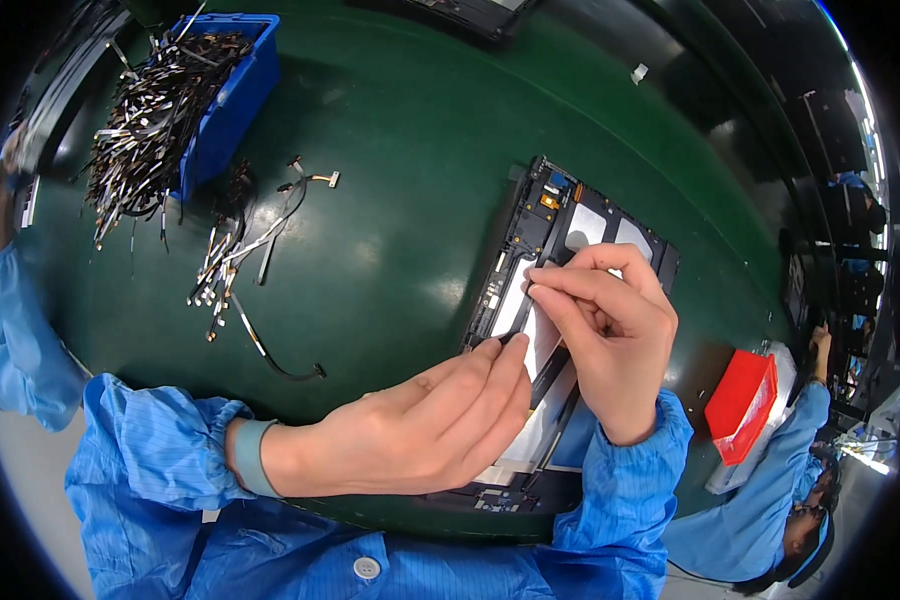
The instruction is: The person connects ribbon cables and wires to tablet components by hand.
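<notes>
An opened flat electronic device [588, 228], with a black frame, silvery-white panels and small circuit boards, lies at a slant on the green table in front of me. My right hand [610, 315] is over its middle, thumb and forefinger pinched on a thin black cable [523, 312] that runs along the white panel. Just left of it, my left hand [420, 420] reaches across the device's left edge. Its fingers are stretched out side by side, tips resting on the device beside the cable. The left thumb is hidden, and both hands cover part of the device.
A blue bin [232, 110] heaped with black cables stands at the far left. Several loose cables [250, 245] lie between it and the device. At the right are a red tray [742, 405] and a person in a blue sleeve [770, 500]; another blue sleeve [20, 335] shows at the left.
</notes>
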{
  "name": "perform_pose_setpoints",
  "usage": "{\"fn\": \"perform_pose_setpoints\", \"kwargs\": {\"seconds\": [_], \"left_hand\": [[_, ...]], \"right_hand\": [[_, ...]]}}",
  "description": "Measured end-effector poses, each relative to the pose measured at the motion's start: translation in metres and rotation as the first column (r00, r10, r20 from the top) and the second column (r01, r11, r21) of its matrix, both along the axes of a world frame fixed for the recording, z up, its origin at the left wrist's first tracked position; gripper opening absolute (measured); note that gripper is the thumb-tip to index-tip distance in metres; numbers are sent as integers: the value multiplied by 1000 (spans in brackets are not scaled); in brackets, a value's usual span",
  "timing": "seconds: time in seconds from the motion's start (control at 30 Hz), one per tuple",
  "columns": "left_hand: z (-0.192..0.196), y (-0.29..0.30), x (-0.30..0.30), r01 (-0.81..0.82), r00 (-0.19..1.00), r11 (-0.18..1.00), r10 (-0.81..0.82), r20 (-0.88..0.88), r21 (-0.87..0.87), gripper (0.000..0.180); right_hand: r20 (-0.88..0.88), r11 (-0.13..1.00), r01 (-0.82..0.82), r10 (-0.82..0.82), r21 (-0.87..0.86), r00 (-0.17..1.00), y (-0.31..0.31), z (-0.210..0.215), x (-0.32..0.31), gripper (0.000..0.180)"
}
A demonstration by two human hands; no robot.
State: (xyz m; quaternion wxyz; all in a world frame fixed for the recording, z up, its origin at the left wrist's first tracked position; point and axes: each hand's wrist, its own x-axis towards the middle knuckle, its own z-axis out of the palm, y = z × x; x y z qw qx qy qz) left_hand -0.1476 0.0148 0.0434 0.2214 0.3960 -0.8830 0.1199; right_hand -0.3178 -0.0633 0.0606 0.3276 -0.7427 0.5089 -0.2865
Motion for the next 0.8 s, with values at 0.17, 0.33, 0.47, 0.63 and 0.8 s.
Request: {"fn": "perform_pose_setpoints", "kwargs": {"seconds": [0.17,0.33,0.47,0.63,0.8], "left_hand": [[-2,1,-3,-4,1000,1000,4,-10,20,18],[-2,0,-2,-7,1000,1000,7,-14,25,17],[-1,0,-2,-10,1000,1000,10,-28,22,16],[-3,0,-3,-14,999,1000,15,-44,27,15],[-2,1,-5,-12,999,1000,13,-46,27,15]], "right_hand": [[5,1000,1,-1,-8,1000,0,-1,0,15],[11,1000,17,-17,8,1000,0,-3,1,15],[88,998,30,-35,62,995,0,-4,0,15],[48,1000,28,-28,5,998,0,-4,3,16],[-12,999,0,-1,-53,1000,2,-4,-1,21]]}}
